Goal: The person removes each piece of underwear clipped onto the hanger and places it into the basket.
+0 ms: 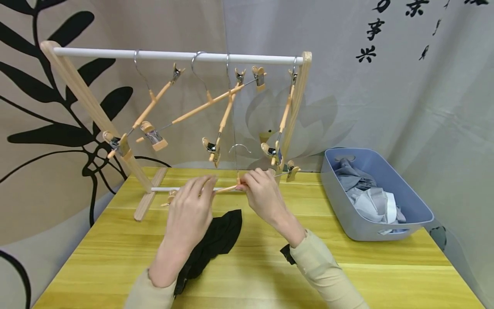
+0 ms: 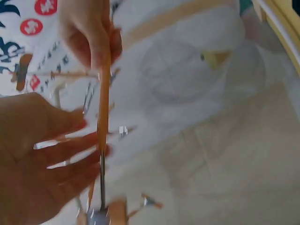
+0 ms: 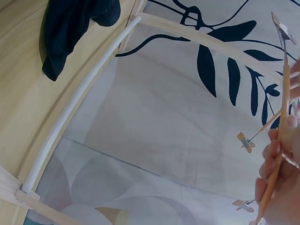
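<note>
My right hand [image 1: 265,194] grips a clip hanger [image 1: 227,189] by its wooden bar, close to the metal hook, above the table. In the right wrist view, its fingers [image 3: 269,161] curl round the bar. My left hand [image 1: 189,211] is at the hanger's left part. In the left wrist view, its thumb stands apart from the loosely spread fingers [image 2: 70,147], whose tips reach the bar; whether they press it is unclear. A crumpled black cloth item [image 1: 216,238] lies on the table below, partly hidden by the left forearm.
A wooden rack [image 1: 96,103] with a white rail [image 1: 166,54] stands at the back, and several clip hangers hang from it at different angles. On the right of the table [image 1: 386,274] sits a blue-grey bin [image 1: 343,214] containing grey and white clothes [image 1: 372,201].
</note>
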A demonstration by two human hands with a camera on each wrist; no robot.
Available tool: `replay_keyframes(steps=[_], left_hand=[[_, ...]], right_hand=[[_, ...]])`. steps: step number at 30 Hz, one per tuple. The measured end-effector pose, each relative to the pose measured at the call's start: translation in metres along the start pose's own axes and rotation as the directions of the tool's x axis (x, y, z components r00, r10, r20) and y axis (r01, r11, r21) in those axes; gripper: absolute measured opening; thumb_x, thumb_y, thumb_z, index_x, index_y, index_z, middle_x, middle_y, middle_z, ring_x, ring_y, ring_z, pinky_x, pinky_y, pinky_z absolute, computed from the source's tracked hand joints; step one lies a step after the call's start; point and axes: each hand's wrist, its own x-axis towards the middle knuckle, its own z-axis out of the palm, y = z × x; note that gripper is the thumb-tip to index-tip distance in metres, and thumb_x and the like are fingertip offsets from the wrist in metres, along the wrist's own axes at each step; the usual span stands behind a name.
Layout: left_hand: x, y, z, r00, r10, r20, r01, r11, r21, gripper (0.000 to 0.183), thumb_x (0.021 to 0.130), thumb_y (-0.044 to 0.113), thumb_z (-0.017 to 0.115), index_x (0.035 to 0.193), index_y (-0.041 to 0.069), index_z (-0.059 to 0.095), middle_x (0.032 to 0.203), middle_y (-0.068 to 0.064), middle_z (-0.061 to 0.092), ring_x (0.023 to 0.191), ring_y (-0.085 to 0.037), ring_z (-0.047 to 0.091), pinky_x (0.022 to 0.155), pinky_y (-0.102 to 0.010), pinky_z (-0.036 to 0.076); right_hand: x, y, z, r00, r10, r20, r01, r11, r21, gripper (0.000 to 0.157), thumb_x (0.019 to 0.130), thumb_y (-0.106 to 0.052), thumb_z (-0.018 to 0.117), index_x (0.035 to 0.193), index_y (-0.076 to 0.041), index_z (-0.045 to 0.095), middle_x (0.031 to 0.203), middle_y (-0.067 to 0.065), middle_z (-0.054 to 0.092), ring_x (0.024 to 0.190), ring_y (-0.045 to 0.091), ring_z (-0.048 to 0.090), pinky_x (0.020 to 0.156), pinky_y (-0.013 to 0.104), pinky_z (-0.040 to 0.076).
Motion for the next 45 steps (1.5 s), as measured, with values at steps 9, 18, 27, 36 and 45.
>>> replay_keyframes(steps=[9, 18, 27, 36, 45], left_hand=[[0.0, 0.008, 0.011, 0.968, -0.063, 0.243, 0.076, 0.996, -0.047, 0.024, 0.084, 0.015, 0.069, 0.106, 0.004, 0.068, 0.09, -0.01, 0.067, 0.078, -0.025, 0.058, 0.065, -0.032, 0.05], [0.001, 0.009, 0.015, 0.97, -0.156, 0.187, 0.186, 0.97, -0.155, 0.006, 0.084, 0.006, 0.069, 0.088, 0.003, 0.071, 0.083, -0.009, 0.069, 0.073, -0.024, 0.057, 0.061, -0.032, 0.05], [-0.001, 0.004, 0.011, 0.957, -0.214, 0.196, 0.246, 0.957, -0.156, 0.007, 0.085, 0.005, 0.068, 0.09, 0.001, 0.07, 0.085, -0.012, 0.07, 0.08, -0.028, 0.061, 0.064, -0.034, 0.053], [0.0, -0.001, 0.008, 0.941, -0.256, 0.221, 0.296, 0.94, -0.173, 0.009, 0.088, 0.005, 0.064, 0.093, 0.001, 0.07, 0.09, -0.013, 0.07, 0.084, -0.03, 0.062, 0.068, -0.038, 0.053], [0.0, 0.0, 0.01, 0.945, -0.254, 0.206, 0.293, 0.938, -0.185, 0.008, 0.087, 0.004, 0.064, 0.091, 0.001, 0.071, 0.087, -0.013, 0.07, 0.08, -0.03, 0.061, 0.064, -0.038, 0.052]], right_hand=[[0.0, -0.005, 0.0, 1.0, -0.014, 0.017, 0.014, 1.0, -0.004, 0.019, 0.089, -0.027, 0.06, 0.084, -0.009, 0.062, 0.079, -0.001, 0.066, 0.072, 0.015, 0.054, 0.071, 0.029, 0.044], [-0.005, -0.01, 0.002, 0.997, -0.016, -0.076, 0.013, 0.999, -0.035, 0.022, 0.09, -0.028, 0.061, 0.096, -0.007, 0.063, 0.092, 0.004, 0.064, 0.084, 0.019, 0.052, 0.074, 0.029, 0.043], [-0.038, -0.032, 0.034, 0.965, -0.209, -0.158, 0.211, 0.978, -0.009, 0.015, 0.095, -0.021, 0.056, 0.092, -0.007, 0.06, 0.092, 0.006, 0.059, 0.083, 0.019, 0.054, 0.075, 0.028, 0.046], [-0.048, -0.082, 0.09, 0.646, 0.043, 0.762, -0.131, 0.99, 0.055, 0.083, 0.084, -0.067, 0.051, 0.151, -0.026, 0.023, 0.154, 0.006, 0.027, 0.133, 0.032, 0.041, 0.093, 0.05, 0.047], [-0.047, -0.104, 0.122, 0.387, 0.165, 0.907, -0.067, 0.986, -0.151, 0.071, 0.078, -0.059, 0.065, 0.141, -0.043, 0.037, 0.151, -0.016, 0.033, 0.14, 0.025, 0.035, 0.099, 0.05, 0.045]])
